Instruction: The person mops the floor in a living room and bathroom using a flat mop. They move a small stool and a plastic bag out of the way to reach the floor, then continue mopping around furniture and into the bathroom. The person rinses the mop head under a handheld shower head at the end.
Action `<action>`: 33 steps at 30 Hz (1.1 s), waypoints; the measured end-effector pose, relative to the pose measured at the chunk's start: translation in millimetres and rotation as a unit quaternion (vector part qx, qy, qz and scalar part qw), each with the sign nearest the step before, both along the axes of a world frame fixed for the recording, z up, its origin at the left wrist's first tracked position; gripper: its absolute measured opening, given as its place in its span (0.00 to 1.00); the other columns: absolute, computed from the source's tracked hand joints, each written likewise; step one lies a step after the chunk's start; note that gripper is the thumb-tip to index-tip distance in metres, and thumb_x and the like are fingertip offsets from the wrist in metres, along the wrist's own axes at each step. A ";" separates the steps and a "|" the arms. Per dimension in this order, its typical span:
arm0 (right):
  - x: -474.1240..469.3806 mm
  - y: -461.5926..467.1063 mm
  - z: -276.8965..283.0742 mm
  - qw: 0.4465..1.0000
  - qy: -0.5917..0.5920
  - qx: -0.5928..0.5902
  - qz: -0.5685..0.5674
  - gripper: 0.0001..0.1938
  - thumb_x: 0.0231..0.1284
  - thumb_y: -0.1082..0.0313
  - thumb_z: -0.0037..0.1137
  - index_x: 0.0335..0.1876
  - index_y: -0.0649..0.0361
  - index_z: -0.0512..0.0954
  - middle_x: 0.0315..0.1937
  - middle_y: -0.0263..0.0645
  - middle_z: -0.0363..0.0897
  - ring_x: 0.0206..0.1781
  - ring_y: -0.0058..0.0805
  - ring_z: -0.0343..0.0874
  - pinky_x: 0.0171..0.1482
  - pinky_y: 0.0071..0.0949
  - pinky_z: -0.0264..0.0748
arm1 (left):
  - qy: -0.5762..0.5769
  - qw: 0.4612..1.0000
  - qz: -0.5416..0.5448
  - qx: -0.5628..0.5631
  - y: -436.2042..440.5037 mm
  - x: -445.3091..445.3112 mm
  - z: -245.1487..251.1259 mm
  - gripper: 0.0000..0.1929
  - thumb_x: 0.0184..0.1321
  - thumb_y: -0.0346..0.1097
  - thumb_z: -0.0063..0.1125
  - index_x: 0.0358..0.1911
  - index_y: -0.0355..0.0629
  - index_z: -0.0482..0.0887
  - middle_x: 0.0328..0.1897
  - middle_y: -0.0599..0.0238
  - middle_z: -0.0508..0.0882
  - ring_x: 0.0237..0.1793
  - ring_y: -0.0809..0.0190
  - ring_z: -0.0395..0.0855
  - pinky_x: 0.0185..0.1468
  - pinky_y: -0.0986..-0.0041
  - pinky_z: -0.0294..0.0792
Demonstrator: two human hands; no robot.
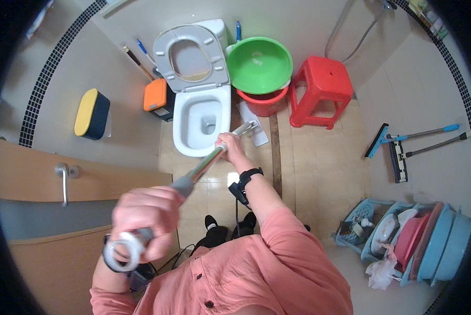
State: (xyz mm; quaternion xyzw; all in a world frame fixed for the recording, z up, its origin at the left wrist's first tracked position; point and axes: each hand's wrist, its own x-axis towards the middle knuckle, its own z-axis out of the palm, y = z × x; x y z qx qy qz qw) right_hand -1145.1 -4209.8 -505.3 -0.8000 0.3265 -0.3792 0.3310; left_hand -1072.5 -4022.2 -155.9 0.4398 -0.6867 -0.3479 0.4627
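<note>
My left hand [148, 220] is closed around the upper end of a mop pole [207, 163], close to the camera, with the white hanging ring [125, 252] at its end. Farther down, my right hand [232, 149] grips the same pole. From there it slants down to a flat white mop head [255, 130] on the tiled floor, between the toilet and the red bucket; my right hand and the pole hide part of it. The white toilet [202, 122] stands just beyond my right hand. Its lid and seat [191, 55] are raised.
A green basin [261, 65] sits on the red bucket [265, 103], beside a red plastic stool [324, 86]. Left of the toilet is an orange-lidded bin [155, 94]. A wooden door [93, 177] stands at left. Squeegees [377, 141] and a rack of basins [377, 232] line the right side.
</note>
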 end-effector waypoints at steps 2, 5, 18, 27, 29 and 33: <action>-5.6 -7.7 -1.8 0.997 0.067 0.046 0.003 0.09 0.46 0.69 0.63 0.21 0.57 0.72 0.26 0.46 0.77 0.36 0.49 0.77 0.39 0.42 0.73 | -0.052 0.998 -0.033 0.005 3.8 -3.7 -8.4 0.13 0.47 0.31 0.60 0.15 0.46 0.68 0.16 0.67 0.74 0.22 0.57 0.76 0.41 0.60 0.71; -15.4 10.6 11.0 1.000 0.021 0.001 0.018 0.10 0.46 0.68 0.64 0.20 0.57 0.72 0.24 0.44 0.76 0.34 0.47 0.77 0.38 0.42 0.73 | -0.042 0.999 -0.019 0.007 18.0 -11.1 2.6 0.12 0.46 0.27 0.59 0.15 0.45 0.69 0.15 0.66 0.74 0.21 0.55 0.77 0.44 0.58 0.71; -53.8 105.8 52.4 0.995 -0.064 0.022 -0.069 0.15 0.47 0.73 0.61 0.17 0.58 0.64 0.15 0.42 0.69 0.20 0.45 0.72 0.25 0.39 0.68 | 0.142 0.946 -0.291 0.004 0.3 7.0 61.6 0.10 0.49 0.24 0.59 0.13 0.39 0.76 0.12 0.60 0.75 0.14 0.56 0.76 0.21 0.66 0.73; -19.9 17.1 10.8 0.996 -0.079 0.023 -0.036 0.14 0.49 0.75 0.61 0.20 0.58 0.64 0.18 0.43 0.69 0.26 0.48 0.72 0.31 0.42 0.66 | 0.084 0.988 -0.124 -0.021 -19.1 -2.5 19.7 0.16 0.55 0.30 0.55 0.11 0.45 0.66 0.11 0.66 0.68 0.13 0.55 0.69 0.31 0.62 0.72; -20.2 5.0 -1.2 0.997 -0.050 0.043 -0.047 0.12 0.50 0.74 0.60 0.21 0.59 0.65 0.21 0.45 0.73 0.30 0.49 0.73 0.35 0.43 0.67 | 0.029 0.988 -0.146 0.030 -20.4 -3.4 9.3 0.15 0.50 0.27 0.60 0.14 0.45 0.66 0.16 0.65 0.70 0.21 0.54 0.73 0.47 0.58 0.71; -20.0 -12.3 -26.7 0.997 -0.013 0.041 -0.061 0.11 0.49 0.73 0.61 0.23 0.57 0.68 0.26 0.43 0.73 0.35 0.48 0.74 0.38 0.44 0.70 | -0.061 0.983 -0.160 0.074 -15.3 -7.6 -15.6 0.14 0.45 0.28 0.63 0.17 0.45 0.68 0.25 0.65 0.72 0.31 0.55 0.74 0.61 0.56 0.61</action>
